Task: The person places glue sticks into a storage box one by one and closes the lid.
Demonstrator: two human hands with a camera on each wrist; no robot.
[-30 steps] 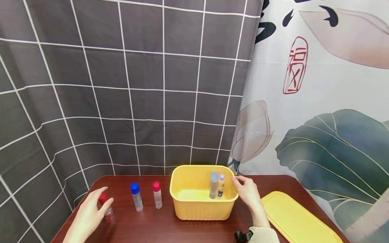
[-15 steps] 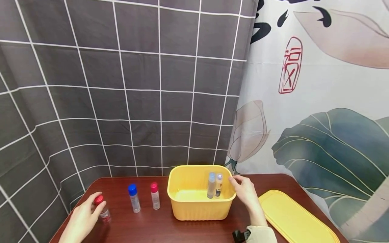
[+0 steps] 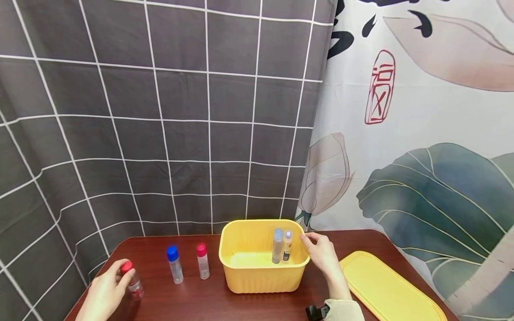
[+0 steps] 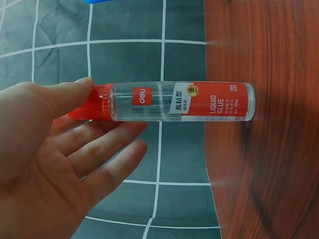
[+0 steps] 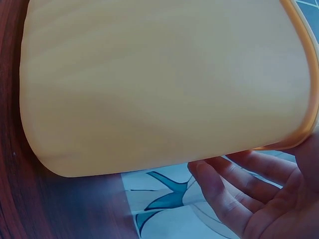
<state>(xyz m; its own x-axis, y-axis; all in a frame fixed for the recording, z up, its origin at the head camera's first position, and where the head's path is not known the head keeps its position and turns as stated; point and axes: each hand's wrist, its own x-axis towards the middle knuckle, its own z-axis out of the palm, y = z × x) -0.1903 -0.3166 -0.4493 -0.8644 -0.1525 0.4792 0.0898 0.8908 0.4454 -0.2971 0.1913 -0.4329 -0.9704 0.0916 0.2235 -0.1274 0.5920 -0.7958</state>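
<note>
My left hand [image 3: 105, 287] pinches the red cap of a clear liquid glue bottle [image 4: 184, 101] between thumb and fingers, at the table's left. The bottle stands nearly upright; whether its base touches the table I cannot tell. My right hand [image 3: 323, 255] grips the right rim of a yellow plastic bin [image 3: 263, 280], with some fingers against its outer wall in the right wrist view. Inside the bin, towards its right end, a clear bottle with a pale blue top [image 3: 277, 247] and a smaller labelled bottle [image 3: 287, 247] stand side by side.
Between my left hand and the bin stand a blue-capped glue bottle [image 3: 175, 265] and a pink-capped one [image 3: 203, 262]. A yellow lid [image 3: 391, 285] lies flat on the dark red table [image 3: 209, 307] at right. Grey checked cloth [image 3: 180, 98] hangs behind.
My left hand has come down, from open above the red-capped bottle to pinching its cap. My right hand stays at the bin's rim. The head view has shifted slightly.
</note>
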